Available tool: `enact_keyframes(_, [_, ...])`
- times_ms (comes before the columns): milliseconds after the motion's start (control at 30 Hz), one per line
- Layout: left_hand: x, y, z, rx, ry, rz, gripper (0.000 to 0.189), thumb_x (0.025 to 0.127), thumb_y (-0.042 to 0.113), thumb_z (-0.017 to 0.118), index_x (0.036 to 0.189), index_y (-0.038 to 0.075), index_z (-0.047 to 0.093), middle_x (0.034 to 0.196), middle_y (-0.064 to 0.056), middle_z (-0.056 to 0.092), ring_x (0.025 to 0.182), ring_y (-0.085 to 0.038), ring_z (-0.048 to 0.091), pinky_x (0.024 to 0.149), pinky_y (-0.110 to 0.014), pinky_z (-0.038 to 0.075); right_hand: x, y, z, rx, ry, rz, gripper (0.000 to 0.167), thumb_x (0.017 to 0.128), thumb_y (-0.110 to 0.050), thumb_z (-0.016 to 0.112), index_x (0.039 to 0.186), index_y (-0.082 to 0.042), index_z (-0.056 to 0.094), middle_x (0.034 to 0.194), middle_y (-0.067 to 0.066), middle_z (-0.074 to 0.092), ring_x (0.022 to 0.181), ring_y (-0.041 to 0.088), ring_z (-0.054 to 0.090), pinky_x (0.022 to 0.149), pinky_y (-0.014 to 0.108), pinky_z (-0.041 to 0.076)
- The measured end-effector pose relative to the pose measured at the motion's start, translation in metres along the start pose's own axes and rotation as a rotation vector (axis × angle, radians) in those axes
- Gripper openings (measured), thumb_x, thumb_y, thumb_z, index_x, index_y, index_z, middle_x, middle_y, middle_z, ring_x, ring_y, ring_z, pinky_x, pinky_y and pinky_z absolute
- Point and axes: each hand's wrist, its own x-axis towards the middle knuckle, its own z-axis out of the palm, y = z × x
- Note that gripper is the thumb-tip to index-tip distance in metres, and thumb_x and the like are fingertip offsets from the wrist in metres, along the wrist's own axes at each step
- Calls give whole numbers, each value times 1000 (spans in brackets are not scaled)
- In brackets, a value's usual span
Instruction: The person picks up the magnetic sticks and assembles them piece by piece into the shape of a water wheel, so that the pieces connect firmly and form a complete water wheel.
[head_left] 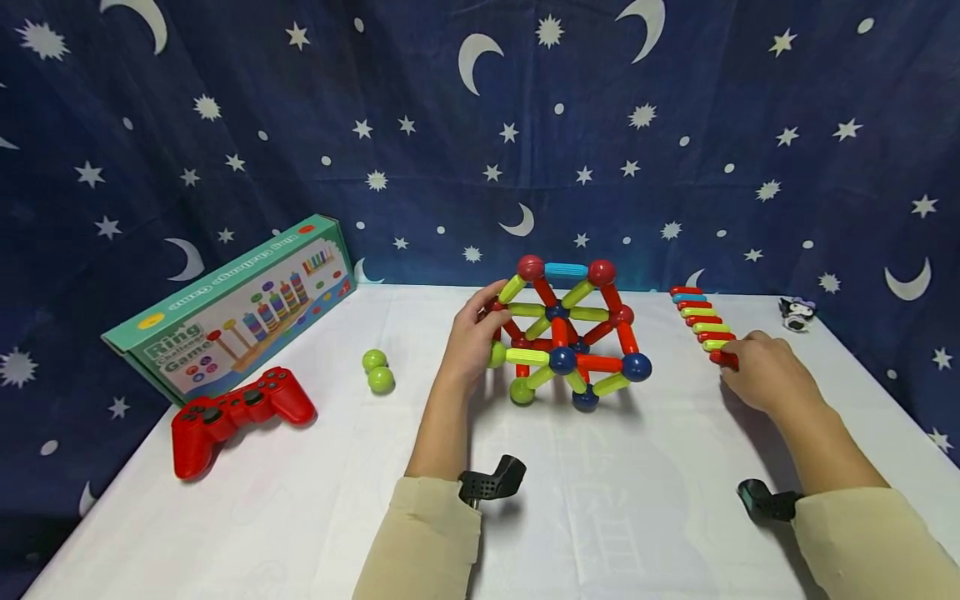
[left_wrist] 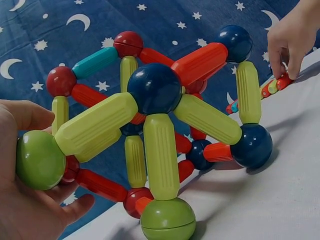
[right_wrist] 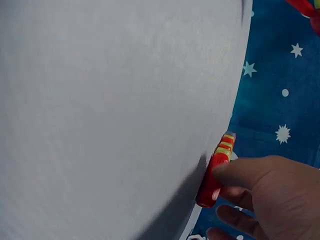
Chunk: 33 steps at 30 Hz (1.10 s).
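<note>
A frame of magnetic rods and balls in red, blue, green and light blue stands on the white table. My left hand grips its left side, around a green ball at that corner. Over to the right, my right hand pinches a red rod between thumb and fingers. That rod lies at the near end of a row of loose rods, mostly red and yellow-green with one light blue. In the right wrist view the thumb covers part of it.
Two green balls lie left of the frame. Farther left are a red game controller and a green-edged game box. A small black-and-white figurine sits at the back right. A dark blue curtain hangs behind the table.
</note>
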Motion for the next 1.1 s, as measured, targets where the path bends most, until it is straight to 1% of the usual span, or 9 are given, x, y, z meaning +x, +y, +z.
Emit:
enact_keyframes(200, [-2,1,1,-4,5,-9,49,99,13,56,147,20,58,151,-5,53,135,-27,50,117,-47,41,-2,-8,-9,22,-171,-33,28,88,-9,74,107,10,67,91,21,65,83,35,55,73,50,53])
enact_keyframes(267, [-2,1,2,-7,2,-9,49,99,13,56,147,20,58,152,-5,52,136,-27,50,117,-47,41,-8,-16,-16,80,-227,-74,29,90,-14,73,109,8,68,88,14,67,79,28,56,69,41,52])
enact_keyframes(367, [-3,1,3,-10,-2,-3,49,99,13,55,147,20,58,152,-5,52,136,-27,49,118,-47,41,-28,-36,-30,250,-218,-145,33,93,-20,73,116,3,70,95,10,69,81,22,60,66,33,53])
enact_keyframes(533, [-2,1,2,-7,6,-1,48,99,16,55,147,21,58,151,-4,53,135,-27,50,117,-47,42,-67,-99,-49,532,-103,-290,32,94,-23,76,122,-8,72,104,3,74,91,19,68,72,26,58])
enact_keyframes(633, [-1,1,1,-22,14,0,48,100,15,54,147,19,58,150,-4,54,135,-26,50,117,-46,42,-78,-148,-39,576,-7,-451,29,90,-21,81,118,-14,75,103,-3,76,94,15,70,77,24,59])
enact_keyframes(700, [-1,0,0,-36,11,2,48,100,15,54,147,17,58,150,-5,54,135,-26,50,118,-45,41,-79,-177,-24,535,79,-568,28,87,-17,84,114,-16,77,100,-6,76,91,12,72,76,25,60])
enact_keyframes(833, [1,0,0,-52,12,8,47,100,15,53,147,14,58,152,-6,54,139,-26,49,120,-45,39,-71,-216,9,298,292,-725,27,83,-13,86,108,-15,77,91,-5,75,82,11,70,71,28,59])
enact_keyframes(933, [1,0,1,-55,29,-8,47,100,18,52,146,16,59,154,-5,52,143,-24,46,121,-45,37,-63,-232,26,174,427,-752,24,83,-13,86,105,-13,76,84,-4,73,76,13,69,68,29,58])
enact_keyframes(1100, [1,1,0,-112,33,-31,48,100,20,49,147,18,58,154,-4,51,141,-24,47,121,-45,36,-56,-244,38,136,531,-722,20,86,-14,84,103,-11,76,85,-1,75,75,16,72,63,31,59])
